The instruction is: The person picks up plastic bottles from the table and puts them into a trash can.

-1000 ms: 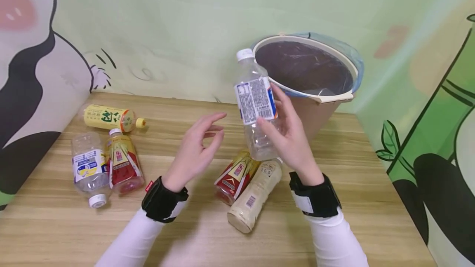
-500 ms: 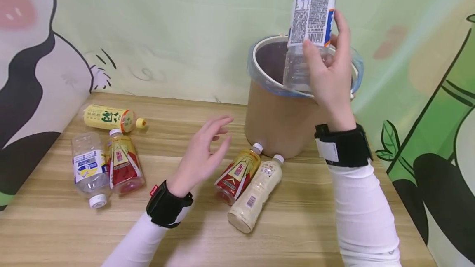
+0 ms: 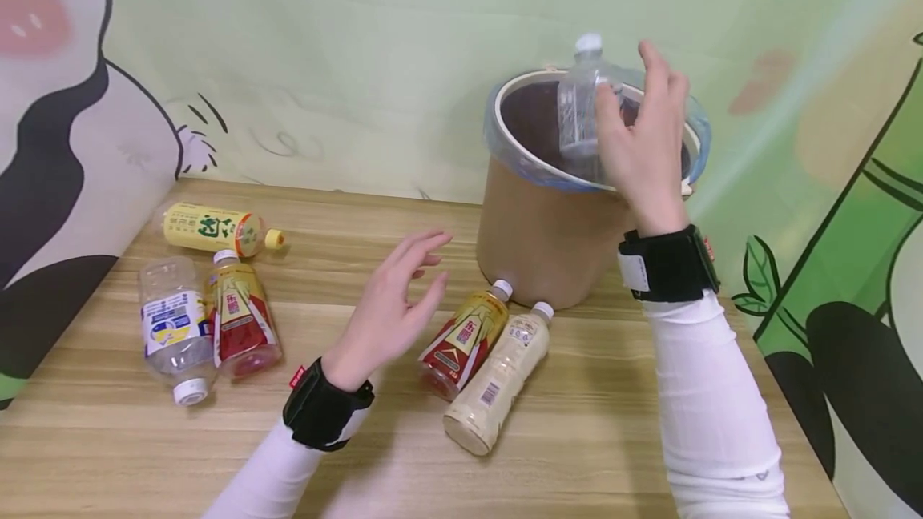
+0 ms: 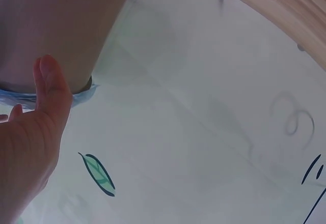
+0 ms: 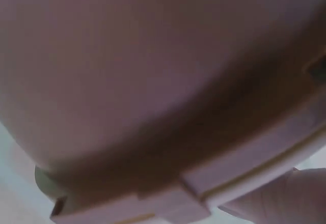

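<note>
A clear plastic bottle (image 3: 579, 106) with a white cap, blurred, stands upright within the mouth of the brown trash bin (image 3: 537, 231). My right hand (image 3: 645, 150) is over the bin's front rim, its fingers spread beside the bottle; the thumb overlaps the bottle's side in the head view. In the right wrist view the bin's wall (image 5: 127, 56) fills most of the frame, a finger (image 5: 280, 198) showing below the rim. My left hand (image 3: 389, 303) hovers with loose fingers and holds nothing, nearest to a red-and-yellow bottle (image 3: 465, 339) lying beside a cream bottle (image 3: 497, 383).
On the left of the wooden table (image 3: 324, 471) lie a yellow bottle (image 3: 212, 228), another red-and-yellow bottle (image 3: 241, 315) and a clear labelled bottle (image 3: 173, 323). A blue bag (image 3: 497, 138) lines the bin. Printed green cloth (image 3: 346, 62) backs the table.
My right hand has carried the clear bottle rightward and up to the bin, and its fingers have since spread. The bottle has dropped lower into the bin's mouth. My left hand has shifted slightly right.
</note>
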Demonstrator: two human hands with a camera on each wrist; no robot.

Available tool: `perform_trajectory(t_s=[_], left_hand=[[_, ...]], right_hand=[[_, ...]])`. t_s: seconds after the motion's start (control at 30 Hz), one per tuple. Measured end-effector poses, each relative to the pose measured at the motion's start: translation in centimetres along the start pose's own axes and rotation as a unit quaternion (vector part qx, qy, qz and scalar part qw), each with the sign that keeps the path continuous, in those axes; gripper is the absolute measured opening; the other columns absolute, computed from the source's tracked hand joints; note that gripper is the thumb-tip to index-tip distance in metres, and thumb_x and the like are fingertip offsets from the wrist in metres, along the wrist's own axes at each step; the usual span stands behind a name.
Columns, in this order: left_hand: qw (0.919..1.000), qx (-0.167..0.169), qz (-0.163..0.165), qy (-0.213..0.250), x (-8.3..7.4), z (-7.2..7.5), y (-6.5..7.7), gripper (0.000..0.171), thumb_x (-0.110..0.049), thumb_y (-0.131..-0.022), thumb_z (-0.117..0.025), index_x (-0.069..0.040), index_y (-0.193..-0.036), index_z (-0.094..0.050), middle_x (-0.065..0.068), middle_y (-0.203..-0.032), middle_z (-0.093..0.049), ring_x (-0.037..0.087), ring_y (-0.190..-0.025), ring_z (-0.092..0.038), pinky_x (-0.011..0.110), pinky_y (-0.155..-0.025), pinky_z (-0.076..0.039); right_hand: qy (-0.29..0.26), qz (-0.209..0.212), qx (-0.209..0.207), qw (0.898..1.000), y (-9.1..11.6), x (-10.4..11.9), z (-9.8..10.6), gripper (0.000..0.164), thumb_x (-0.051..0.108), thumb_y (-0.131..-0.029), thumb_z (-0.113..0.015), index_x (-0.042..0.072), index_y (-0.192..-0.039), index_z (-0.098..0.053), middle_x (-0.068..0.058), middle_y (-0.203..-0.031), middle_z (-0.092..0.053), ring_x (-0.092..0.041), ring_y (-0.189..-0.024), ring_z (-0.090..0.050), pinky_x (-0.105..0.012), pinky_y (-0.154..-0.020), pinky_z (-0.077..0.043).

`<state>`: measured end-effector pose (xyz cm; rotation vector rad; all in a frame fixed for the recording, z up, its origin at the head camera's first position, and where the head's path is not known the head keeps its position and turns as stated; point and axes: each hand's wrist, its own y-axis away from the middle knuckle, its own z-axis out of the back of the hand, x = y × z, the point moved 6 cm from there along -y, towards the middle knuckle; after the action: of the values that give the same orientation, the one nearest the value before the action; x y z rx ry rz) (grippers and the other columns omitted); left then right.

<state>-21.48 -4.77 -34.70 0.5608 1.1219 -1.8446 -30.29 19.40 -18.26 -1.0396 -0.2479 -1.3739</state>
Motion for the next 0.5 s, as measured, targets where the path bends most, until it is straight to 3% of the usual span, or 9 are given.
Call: perform_trajectory(t_s=[0.1,0.33,0.5], left_hand=[[1.0000,-0.002,0.000,0.003,0.0,0.0,0.1,0.048,-0.010,-0.097,-0.061,-0.006,-0.145,-0.051,0.014,-0.151,-0.051,0.031,-0.119,-0.065,0.048,-0.098,-0.056],[0.9999,-0.008,0.005,0.004,0.1,0.1,0.3,0.048,-0.012,-0.097,-0.060,-0.007,-0.144,-0.051,0.014,-0.151,-0.051,0.032,-0.118,-0.065,0.048,-0.097,-0.057],[0.9999,-0.009,0.006,0.000,0.1,0.5,0.3,0.049,-0.012,-0.097,-0.060,-0.006,-0.145,-0.051,0.015,-0.152,-0.049,0.032,-0.119,-0.064,0.048,-0.098,-0.056]], right_hand=[[-0.007,0.016,-0.004,1.000,0.5,0.0,-0.1,0.056,0.036,-0.102,-0.045,0.023,-0.155,-0.037,-0.008,-0.157,-0.035,-0.019,-0.140,-0.037,-0.034,-0.118,-0.030],[-0.059,0.051,-0.037,0.996,2.3,0.5,0.1,0.039,0.021,-0.100,-0.047,0.012,-0.135,-0.061,-0.010,-0.136,-0.056,-0.017,-0.114,-0.054,-0.028,-0.099,-0.048],[-0.124,0.100,-0.073,0.984,4.2,0.5,0.0,0.030,0.008,-0.098,-0.048,0.001,-0.115,-0.071,-0.002,-0.108,-0.065,-0.006,-0.087,-0.056,-0.018,-0.074,-0.044]])
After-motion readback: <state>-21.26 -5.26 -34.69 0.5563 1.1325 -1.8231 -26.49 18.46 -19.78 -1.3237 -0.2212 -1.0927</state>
